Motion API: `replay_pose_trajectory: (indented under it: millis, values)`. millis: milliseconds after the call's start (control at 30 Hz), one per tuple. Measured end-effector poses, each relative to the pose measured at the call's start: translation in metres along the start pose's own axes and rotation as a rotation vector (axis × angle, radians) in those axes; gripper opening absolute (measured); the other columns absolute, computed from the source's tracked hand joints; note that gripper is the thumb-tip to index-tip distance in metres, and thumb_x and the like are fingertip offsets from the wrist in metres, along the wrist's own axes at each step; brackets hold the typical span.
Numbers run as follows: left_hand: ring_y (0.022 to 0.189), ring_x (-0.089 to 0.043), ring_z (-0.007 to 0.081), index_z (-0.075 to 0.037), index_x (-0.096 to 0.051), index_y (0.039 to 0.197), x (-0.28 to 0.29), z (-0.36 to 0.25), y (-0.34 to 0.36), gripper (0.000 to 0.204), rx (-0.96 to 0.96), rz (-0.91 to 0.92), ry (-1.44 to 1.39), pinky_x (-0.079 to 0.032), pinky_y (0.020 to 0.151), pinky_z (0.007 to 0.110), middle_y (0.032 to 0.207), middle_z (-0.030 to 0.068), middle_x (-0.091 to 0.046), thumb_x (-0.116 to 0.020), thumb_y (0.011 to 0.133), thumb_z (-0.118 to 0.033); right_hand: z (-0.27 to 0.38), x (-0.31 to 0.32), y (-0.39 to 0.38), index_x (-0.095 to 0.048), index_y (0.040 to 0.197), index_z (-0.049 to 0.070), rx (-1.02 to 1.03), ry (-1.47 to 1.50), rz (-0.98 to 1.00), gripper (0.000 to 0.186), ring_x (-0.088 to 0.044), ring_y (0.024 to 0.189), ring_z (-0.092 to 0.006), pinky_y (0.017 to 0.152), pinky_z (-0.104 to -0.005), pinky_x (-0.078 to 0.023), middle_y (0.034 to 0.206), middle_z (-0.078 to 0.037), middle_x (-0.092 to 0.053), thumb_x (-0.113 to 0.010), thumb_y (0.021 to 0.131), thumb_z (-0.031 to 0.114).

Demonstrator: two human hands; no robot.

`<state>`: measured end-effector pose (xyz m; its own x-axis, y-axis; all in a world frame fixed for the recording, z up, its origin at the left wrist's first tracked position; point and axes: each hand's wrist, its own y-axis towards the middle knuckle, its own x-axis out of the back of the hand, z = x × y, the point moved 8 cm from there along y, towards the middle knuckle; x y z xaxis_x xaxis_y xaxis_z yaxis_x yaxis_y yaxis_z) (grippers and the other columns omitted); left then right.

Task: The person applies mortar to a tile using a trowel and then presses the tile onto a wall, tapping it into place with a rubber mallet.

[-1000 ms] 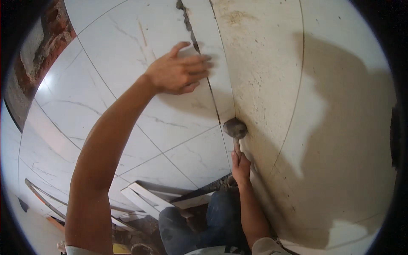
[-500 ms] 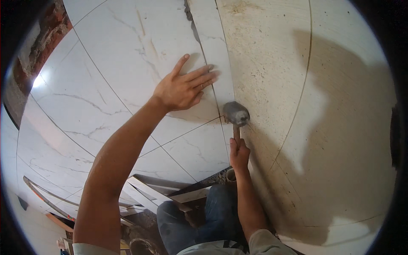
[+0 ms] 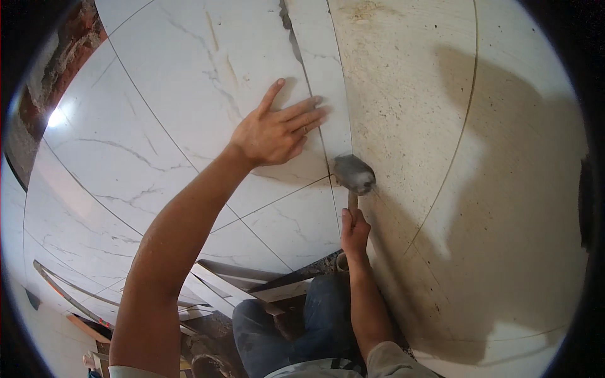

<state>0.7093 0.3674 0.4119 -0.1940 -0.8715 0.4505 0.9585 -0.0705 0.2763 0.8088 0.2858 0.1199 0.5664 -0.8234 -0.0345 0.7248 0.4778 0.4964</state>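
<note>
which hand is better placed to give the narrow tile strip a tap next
Probably the right: the right hand already grips the mallet, whose head is near the lower end of the narrow tile strip. The left hand holds nothing, its fingers spread across the seam.

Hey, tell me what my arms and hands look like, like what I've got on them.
You wear short, pale greyish sleeves, leaving both forearms bare. Your left hand has no glove but shows what looks like a thin ring. Your right hand is gloveless too.
</note>
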Motion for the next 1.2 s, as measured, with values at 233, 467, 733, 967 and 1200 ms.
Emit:
replay_pose_trajectory:
  millis: [233,467,733,967,1200]
  values:
    - [0.148,-0.033,0.0023,-0.033,-0.047,0.153,0.004,0.0,0.005,0.059,0.001,-0.007,0.006,-0.009,0.127,0.06,0.158,-0.0181,-0.041,-0.057,0.096,-0.045,0.005,0.012,-0.018,-0.06,0.089,0.001,0.104,0.22,-0.111,0.03,-0.057,0.058,-0.0222,0.056,-0.0357,-0.046,0.068,-0.011,-0.058,-0.06,0.104,0.027]
    - [0.145,-0.037,0.003,-0.03,-0.047,0.153,0.009,-0.003,0.007,0.06,-0.022,-0.033,0.012,-0.012,0.127,0.06,0.155,-0.0168,-0.045,-0.057,0.095,-0.046,0.014,0.016,-0.003,-0.058,0.092,0.0,0.128,-0.002,-0.081,0.031,-0.057,0.058,-0.0201,0.055,-0.0346,-0.045,0.066,-0.012,-0.056,-0.059,0.104,0.028]
    - [0.146,-0.036,0.0026,-0.03,-0.043,0.155,0.007,0.0,0.003,0.064,-0.015,-0.035,0.008,-0.012,0.127,0.059,0.156,-0.0166,-0.045,-0.059,0.094,-0.045,0.032,0.014,-0.007,-0.058,0.089,0.002,0.15,0.141,-0.197,0.031,-0.054,0.056,-0.0143,0.053,-0.0346,-0.044,0.062,-0.008,-0.052,-0.058,0.105,0.029]
    - [0.146,-0.035,0.0022,-0.032,-0.046,0.153,0.008,0.001,0.003,0.06,0.009,0.017,-0.055,-0.01,0.128,0.059,0.157,-0.0177,-0.044,-0.058,0.095,-0.045,0.023,0.006,-0.006,-0.058,0.091,-0.001,0.061,0.075,-0.084,0.038,-0.064,0.056,-0.0264,0.055,-0.0396,-0.051,0.067,-0.015,-0.061,-0.06,0.103,0.035]
    - [0.145,-0.036,0.0023,-0.031,-0.049,0.151,0.009,0.002,0.001,0.058,0.025,-0.02,-0.03,-0.011,0.127,0.059,0.156,-0.0169,-0.045,-0.058,0.096,-0.043,0.016,0.001,-0.008,-0.057,0.087,0.0,0.087,0.019,-0.083,0.032,-0.06,0.055,-0.0254,0.053,-0.0384,-0.047,0.064,-0.013,-0.056,-0.061,0.103,0.027]
